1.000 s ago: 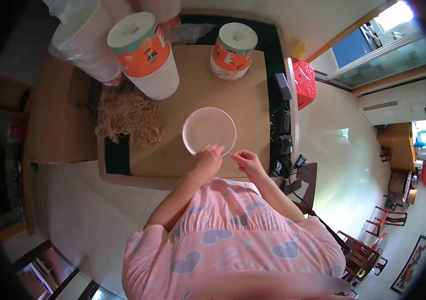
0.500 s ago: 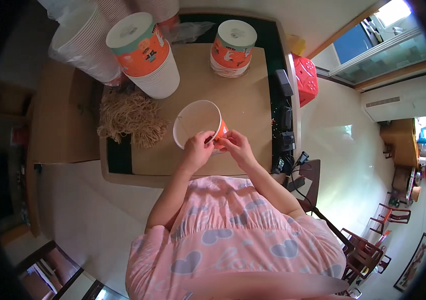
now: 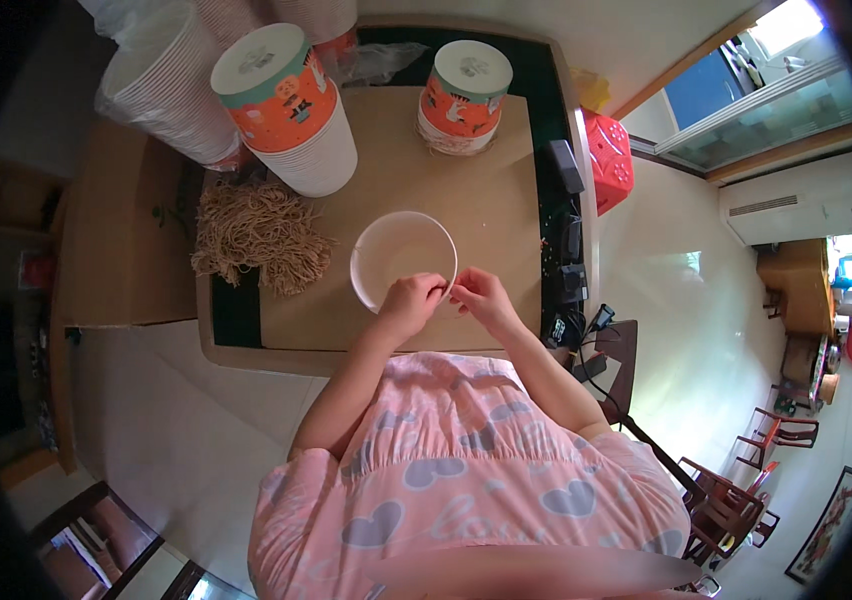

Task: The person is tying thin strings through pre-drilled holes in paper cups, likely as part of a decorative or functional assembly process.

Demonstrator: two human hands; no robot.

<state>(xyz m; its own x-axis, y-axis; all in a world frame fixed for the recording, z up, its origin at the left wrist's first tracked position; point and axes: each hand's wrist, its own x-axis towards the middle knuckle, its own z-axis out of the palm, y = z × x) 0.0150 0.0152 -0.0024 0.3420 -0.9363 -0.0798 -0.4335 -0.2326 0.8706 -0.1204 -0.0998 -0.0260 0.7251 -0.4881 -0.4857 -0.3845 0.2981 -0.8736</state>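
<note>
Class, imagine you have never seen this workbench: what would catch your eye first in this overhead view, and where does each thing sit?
First, the white paper bowl at the middle of the brown table, with the left hand and right hand meeting at its near rim. Next, the orange-printed stack of bowls at the far left, with a smaller one to its right. A heap of tan string lies left of the bowl.

The person wears a pink garment [image 3: 466, 470] with pale grey hearts, arms bare.
</note>
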